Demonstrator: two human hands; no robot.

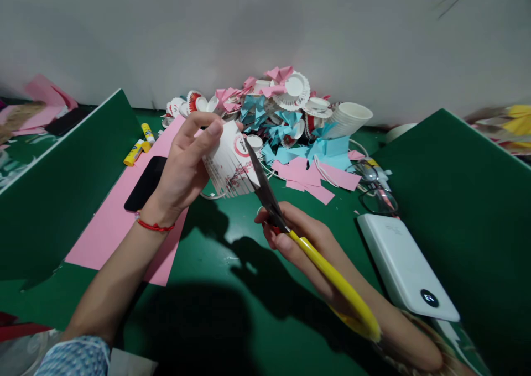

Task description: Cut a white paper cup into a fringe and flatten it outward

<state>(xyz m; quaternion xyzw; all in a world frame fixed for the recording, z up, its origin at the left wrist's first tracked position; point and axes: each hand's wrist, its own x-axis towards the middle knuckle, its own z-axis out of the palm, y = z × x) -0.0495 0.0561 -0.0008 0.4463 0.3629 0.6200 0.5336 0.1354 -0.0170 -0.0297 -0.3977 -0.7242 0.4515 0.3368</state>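
Observation:
My left hand (188,157) pinches a white paper cup (226,163) with a red and pink blossom print. Narrow slits run along its wall and split it into a fringe. A pair of scissors (267,191) with dark blades and long yellow handles is in my right hand (302,235). The handles stretch back along my right forearm, and the blades point up at the printed side of the cup. Whether the blade tips are closed on the paper I cannot tell.
At the back lies a heap of fringed cups with pink and blue paper pieces (290,124), beside stacked white cups (350,119). Pink sheet (112,226), black phone (147,183) and glue sticks (135,152) are left; glasses (377,199) and white power bank (406,265) right. Green partitions (448,199) flank the desk.

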